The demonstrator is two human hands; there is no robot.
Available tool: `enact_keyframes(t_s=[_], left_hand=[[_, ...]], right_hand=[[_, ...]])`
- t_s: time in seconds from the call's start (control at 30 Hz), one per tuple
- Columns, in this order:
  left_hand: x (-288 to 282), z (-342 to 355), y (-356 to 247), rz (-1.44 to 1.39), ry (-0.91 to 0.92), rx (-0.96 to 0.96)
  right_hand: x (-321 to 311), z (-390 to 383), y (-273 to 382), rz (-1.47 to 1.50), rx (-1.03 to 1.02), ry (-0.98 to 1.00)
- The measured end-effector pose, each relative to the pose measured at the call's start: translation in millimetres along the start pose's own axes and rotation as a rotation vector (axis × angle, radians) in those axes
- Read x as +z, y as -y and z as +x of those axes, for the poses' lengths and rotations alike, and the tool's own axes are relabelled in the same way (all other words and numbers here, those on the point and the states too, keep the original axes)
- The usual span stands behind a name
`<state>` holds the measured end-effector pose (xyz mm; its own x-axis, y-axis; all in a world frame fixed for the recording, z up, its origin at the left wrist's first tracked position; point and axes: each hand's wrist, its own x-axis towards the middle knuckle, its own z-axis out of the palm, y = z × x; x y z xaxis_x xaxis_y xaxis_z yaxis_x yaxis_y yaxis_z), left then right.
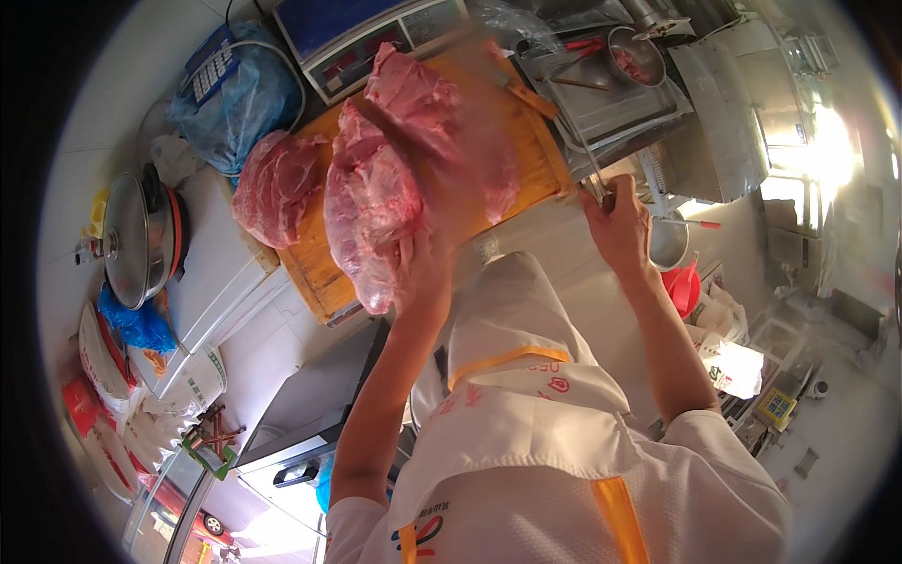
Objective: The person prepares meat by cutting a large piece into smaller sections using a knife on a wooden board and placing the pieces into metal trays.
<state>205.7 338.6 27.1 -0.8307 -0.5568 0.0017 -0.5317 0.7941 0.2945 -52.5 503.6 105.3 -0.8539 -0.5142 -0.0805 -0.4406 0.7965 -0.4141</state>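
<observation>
On the orange-brown cutting board point(319, 273), a large piece of raw meat point(371, 202) lies with its near end past the board's front edge. My left hand point(420, 273) is closed around this end, its fingers partly blurred against the meat. My right hand point(620, 226), off the board's right corner, is closed on a thin metal tool point(592, 160) pointing away from me; its exact kind is unclear. Another raw meat slab point(413, 89) lies behind, and a smaller raw meat cut point(272, 188) rests at the board's left edge. A hazy smear hides the board's middle.
A weighing scale point(376, 47) stands behind the board. To the right are a metal tray point(611, 117) and a small pan point(637, 56) with meat bits. A lidded pot point(141, 240) and blue plastic bag point(235, 103) sit left. A red scoop point(684, 287) lies right of my forearm.
</observation>
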Motion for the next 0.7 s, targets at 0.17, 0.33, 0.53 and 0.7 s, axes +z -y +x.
enact_keyframes(t_s=[0.17, 0.33, 0.53, 0.7], left_hand=[[-20.9, 12.4, -28.0, -0.036, 0.140, -0.086], [-12.0, 44.7, -50.4, -0.374, -0.019, -0.204], [14.0, 108.2, -71.2, -0.640, -0.084, -0.487], [40.4, 141.6, -78.7, -0.539, -0.028, -0.918]], right_hand=[[20.2, 54.4, -97.0, -0.104, -0.052, -0.060], [41.2, 102.9, -123.5, -0.121, -0.016, -0.029], [57.6, 140.8, -143.9, -0.068, -0.126, -0.042], [51.9, 138.9, -117.2, -0.228, -0.320, -0.131]])
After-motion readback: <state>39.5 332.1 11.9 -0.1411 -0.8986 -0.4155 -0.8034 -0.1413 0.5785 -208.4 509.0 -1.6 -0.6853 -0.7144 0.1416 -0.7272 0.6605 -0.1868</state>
